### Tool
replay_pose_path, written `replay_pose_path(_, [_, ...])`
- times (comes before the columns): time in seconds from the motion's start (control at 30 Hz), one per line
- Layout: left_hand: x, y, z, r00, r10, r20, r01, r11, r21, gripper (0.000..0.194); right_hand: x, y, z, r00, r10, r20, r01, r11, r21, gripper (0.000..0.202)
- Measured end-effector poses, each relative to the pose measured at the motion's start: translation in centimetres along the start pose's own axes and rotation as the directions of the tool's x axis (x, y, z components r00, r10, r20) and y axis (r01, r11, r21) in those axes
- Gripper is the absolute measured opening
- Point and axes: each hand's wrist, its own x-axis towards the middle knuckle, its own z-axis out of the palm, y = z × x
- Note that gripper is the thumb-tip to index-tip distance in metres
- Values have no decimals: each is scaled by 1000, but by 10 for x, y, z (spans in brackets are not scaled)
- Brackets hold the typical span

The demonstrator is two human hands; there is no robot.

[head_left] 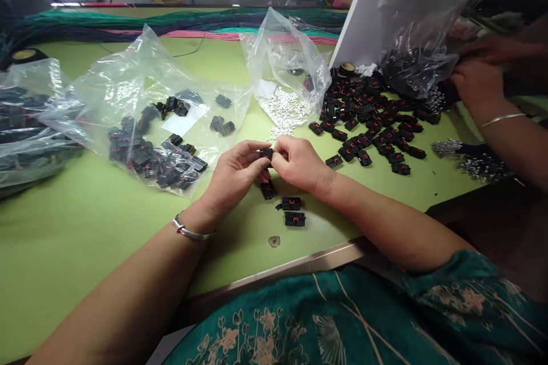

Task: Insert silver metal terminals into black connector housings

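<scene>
My left hand (240, 172) is closed around a small black plastic connector (266, 153), pinched between thumb and fingers. Against the connector's right end, the curled fingers of my right hand (298, 161) are pressed together; whether they hold a small part there is hidden. Just below my hands another black connector (269, 189) lies on the green table. Nearer to me rest two more connectors with red clips, an upper one (291, 203) and a lower one (295, 219). Beyond my hands, small white pieces (286, 109) spill out of a clear plastic bag (295, 48).
A clear bag of black connectors (158, 154) lies to the left, with a fuller bag (29, 125) farther left. Many connectors (377, 120) are heaped at right. Another person's hands (482, 82) work there beside wire bundles (479, 162). Coloured wires (171, 25) run along the back.
</scene>
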Motion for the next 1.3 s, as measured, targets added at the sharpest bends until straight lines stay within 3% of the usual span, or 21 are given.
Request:
replay_pose_path(0.07, [1,-3,-1,1000,-28,8,28,995,-92,29,-1,-1,-1,997,61,55,-69,987,144,17])
replay_pose_path(0.17, [4,-7,-4,995,-87,38,94,956,-278,35,-3,-1,-2,972,153,176,-214,886,410,10])
replay_pose_path(0.27, [5,-9,-7,991,-123,62,137,926,-351,37,-3,0,-1,961,174,213,-262,815,517,11])
replay_pose_path(0.47, [5,-11,-7,994,-76,72,93,957,-274,37,-1,1,1,963,183,198,-258,836,483,8])
replay_pose_path(0.73, [1,-8,3,999,29,-44,-32,995,-90,29,1,-2,3,975,208,85,-224,930,292,17])
replay_pose_path(0.9, [1,-7,-1,1000,-3,24,5,994,-110,32,0,-4,-6,970,181,163,-227,912,341,14])
replay_pose_path(1.13, [3,-8,-4,996,-88,34,94,947,-307,36,-1,-6,-7,924,251,289,-370,781,504,8])
replay_pose_path(1.3, [2,-10,-4,998,-39,40,46,978,-203,35,-1,-1,-4,949,194,249,-290,848,445,9])
